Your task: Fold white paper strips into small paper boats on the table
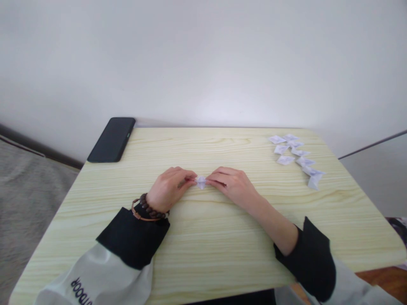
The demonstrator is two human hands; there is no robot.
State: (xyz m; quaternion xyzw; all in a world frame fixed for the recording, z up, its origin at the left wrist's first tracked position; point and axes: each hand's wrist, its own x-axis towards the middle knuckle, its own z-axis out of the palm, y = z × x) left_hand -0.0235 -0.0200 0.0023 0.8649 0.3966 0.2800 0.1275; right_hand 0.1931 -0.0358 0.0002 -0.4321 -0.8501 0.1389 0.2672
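Both my hands rest on a pale wooden table (203, 237) near its middle. My left hand (170, 188) and my right hand (232, 184) meet fingertip to fingertip, each pinching one side of a small folded piece of white paper (201, 182). The fingers of both hands are curled closed on it. A beaded bracelet (149, 208) sits on my left wrist. Most of the paper is hidden by my fingers.
A black phone (112, 139) lies face up at the table's far left corner, overhanging the edge. Several small folded white paper pieces (295, 157) lie in a loose group at the far right. A white wall stands behind the table.
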